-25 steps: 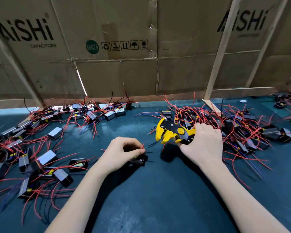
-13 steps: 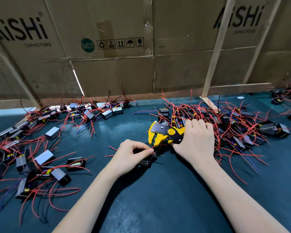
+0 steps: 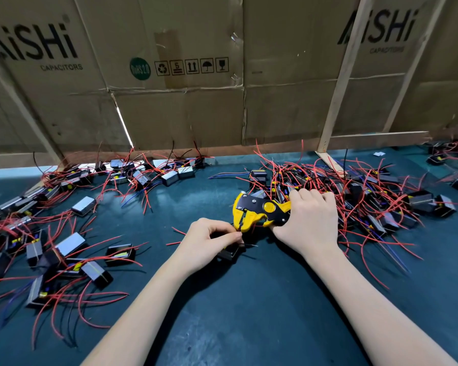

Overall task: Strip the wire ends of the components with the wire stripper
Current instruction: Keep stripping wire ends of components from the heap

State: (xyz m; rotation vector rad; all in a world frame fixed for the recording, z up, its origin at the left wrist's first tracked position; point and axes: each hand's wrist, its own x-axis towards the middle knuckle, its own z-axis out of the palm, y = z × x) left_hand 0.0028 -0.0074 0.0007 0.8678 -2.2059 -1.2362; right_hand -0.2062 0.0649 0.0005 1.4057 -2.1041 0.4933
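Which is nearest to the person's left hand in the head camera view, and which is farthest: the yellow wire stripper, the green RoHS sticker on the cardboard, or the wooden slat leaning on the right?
1. Yellow wire stripper: just right of the left hand, its head at the fingertips.
2. Wooden slat: behind, on the right, leaning on the cardboard.
3. Green RoHS sticker: high on the cardboard, left of centre.

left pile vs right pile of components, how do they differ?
Left pile is spread loosely, with boxes lying apart on the mat; right pile is a dense tangle. Left pile's boxes show plainly; right pile's are half buried under red wires. Left pile lies clear of both hands; right pile sits just behind the right hand, which grips the stripper. Both hold black boxes with red leads.
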